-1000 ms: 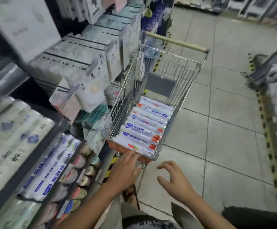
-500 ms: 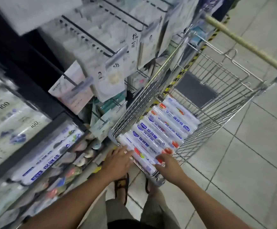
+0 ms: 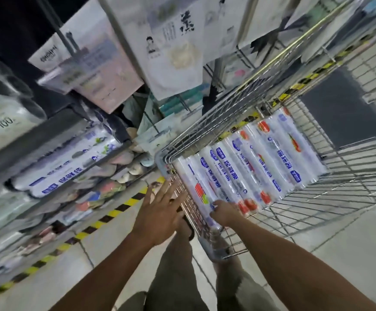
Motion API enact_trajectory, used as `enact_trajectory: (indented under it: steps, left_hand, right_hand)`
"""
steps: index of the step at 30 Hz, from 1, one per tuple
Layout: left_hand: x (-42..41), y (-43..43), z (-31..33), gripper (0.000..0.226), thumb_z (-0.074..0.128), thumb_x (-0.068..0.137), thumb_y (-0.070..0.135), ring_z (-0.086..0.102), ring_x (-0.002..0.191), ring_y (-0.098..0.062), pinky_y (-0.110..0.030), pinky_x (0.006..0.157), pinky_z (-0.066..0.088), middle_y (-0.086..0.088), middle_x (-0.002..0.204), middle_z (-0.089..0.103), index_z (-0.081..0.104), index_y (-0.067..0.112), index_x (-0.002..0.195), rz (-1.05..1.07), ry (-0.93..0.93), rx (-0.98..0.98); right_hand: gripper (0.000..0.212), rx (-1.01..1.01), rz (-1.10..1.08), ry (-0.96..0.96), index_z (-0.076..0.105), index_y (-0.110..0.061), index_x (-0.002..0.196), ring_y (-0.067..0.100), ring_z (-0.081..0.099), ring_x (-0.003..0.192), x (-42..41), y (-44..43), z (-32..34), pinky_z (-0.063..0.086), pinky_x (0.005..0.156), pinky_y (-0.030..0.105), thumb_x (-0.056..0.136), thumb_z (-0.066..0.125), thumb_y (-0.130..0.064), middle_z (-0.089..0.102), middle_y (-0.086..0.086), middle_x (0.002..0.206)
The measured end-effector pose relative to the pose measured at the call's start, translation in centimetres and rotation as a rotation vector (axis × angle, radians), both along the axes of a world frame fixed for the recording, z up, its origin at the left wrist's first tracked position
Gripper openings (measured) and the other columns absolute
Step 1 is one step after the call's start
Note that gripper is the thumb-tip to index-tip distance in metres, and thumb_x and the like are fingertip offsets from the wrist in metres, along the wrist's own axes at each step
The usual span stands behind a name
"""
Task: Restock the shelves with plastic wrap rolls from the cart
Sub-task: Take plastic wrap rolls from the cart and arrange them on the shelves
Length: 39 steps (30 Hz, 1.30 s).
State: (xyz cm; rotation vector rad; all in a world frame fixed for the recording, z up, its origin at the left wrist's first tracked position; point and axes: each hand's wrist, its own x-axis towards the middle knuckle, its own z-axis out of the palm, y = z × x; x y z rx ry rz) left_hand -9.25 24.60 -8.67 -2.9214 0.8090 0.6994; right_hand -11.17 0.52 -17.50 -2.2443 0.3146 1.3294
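Observation:
A wire shopping cart (image 3: 231, 104) stands beside the shelves, and several white plastic wrap rolls (image 3: 270, 158) with blue and red labels lie side by side in it. My right hand (image 3: 225, 213) reaches over the near rim, fingers curled down onto the near ends of the closest rolls (image 3: 202, 194). My left hand (image 3: 161, 212) hovers with spread fingers just outside the cart's near left corner, holding nothing. More of the same rolls (image 3: 63, 167) lie on a low shelf at left.
Hanging packets (image 3: 106, 70) and white cloth packs (image 3: 173, 52) jut out above the cart's left side. Yellow-black tape (image 3: 106, 217) marks the floor along the shelf base. Small coloured goods (image 3: 113, 187) fill the bin under the rolls. Tiled floor lies to the right.
I have leaned in closer over the cart. My right hand moved from the rim onto the nearest rolls; my left hand lifted off the cart's corner and spread open.

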Motion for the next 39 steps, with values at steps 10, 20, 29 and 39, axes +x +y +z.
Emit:
enact_trajectory:
  steps: [10,20,29,39]
  left_hand:
    - [-0.1,0.3,0.1,0.061,0.021,0.106,0.057,-0.024,0.157,-0.016,-0.056,0.128,0.004,0.003,0.174,-0.006,0.022,0.037,0.163,0.087,0.128,-0.037]
    - [-0.2,-0.4,0.8,0.069,0.004,0.100,0.061,-0.026,0.156,-0.014,-0.052,0.129,0.001,0.005,0.174,-0.010,0.020,0.038,0.163,0.151,0.180,-0.069]
    - [-0.2,-0.4,0.9,0.064,0.011,0.104,0.059,-0.022,0.158,-0.016,-0.048,0.130,-0.002,0.003,0.174,-0.007,0.025,0.036,0.162,0.150,0.173,-0.090]
    - [-0.2,-3.2,2.4,0.059,0.023,0.107,0.051,0.004,0.160,-0.016,-0.041,0.130,0.010,0.002,0.171,0.024,0.046,0.026,0.155,0.446,0.170,-0.280]
  right_hand:
    - [0.022,0.069,-0.226,0.008,0.062,-0.014,0.085,0.011,0.055,0.066,-0.5,0.7,-2.1,0.049,0.062,0.028,0.099,0.061,-0.031,0.059,0.000,0.075]
    - [0.041,0.260,-0.564,0.193,0.063,-0.003,0.119,0.033,0.066,0.090,0.4,-0.1,-2.2,0.057,0.092,0.052,0.106,0.045,-0.038,0.068,0.029,0.109]
    - [0.082,0.337,-0.273,0.172,0.042,-0.013,0.151,0.026,0.061,0.119,0.9,0.7,-2.5,0.055,0.081,0.033,0.086,0.072,-0.053,0.058,0.009,0.142]
    - [0.047,0.657,-0.608,0.608,0.057,-0.005,0.132,0.035,0.065,0.119,4.2,-3.9,5.4,0.047,0.106,0.057,0.094,0.069,-0.029,0.069,0.018,0.124]
